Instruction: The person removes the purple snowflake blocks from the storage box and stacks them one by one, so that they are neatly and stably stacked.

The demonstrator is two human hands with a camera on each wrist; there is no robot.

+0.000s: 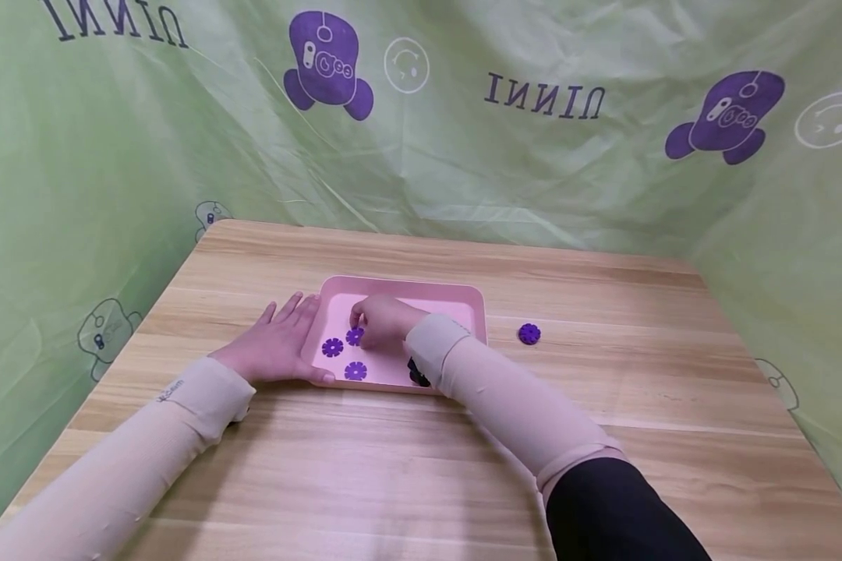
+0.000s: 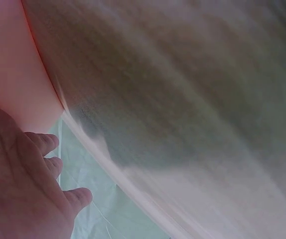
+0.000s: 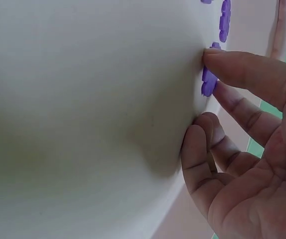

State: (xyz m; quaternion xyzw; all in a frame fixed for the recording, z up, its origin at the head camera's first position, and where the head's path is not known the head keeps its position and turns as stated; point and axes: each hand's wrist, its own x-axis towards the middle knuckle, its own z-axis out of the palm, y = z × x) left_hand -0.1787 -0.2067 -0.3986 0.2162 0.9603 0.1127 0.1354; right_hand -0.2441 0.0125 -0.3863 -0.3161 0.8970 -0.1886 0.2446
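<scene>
In the head view a pink tray [image 1: 421, 292] lies on the table with several purple notched plastic discs in it. One notched disc [image 1: 333, 347] is at the tray's left, and another disc [image 1: 355, 371] lies near its front wall. My right hand [image 1: 386, 321] reaches into the tray. In the right wrist view its thumb and index finger pinch a purple disc [image 3: 209, 82] by the edges, close to the tray floor. The other fingers are bent below. My left hand [image 1: 277, 343] rests, fingers spread, against the tray's left rim, its thumb along the front corner.
Right of the tray, a dark purple notched disc [image 1: 529, 333] lies on the wooden table [image 1: 645, 374]. A green printed curtain [image 1: 449, 171] hangs behind and at both sides. Something black [image 1: 417, 374] shows under the right sleeve at the tray's front.
</scene>
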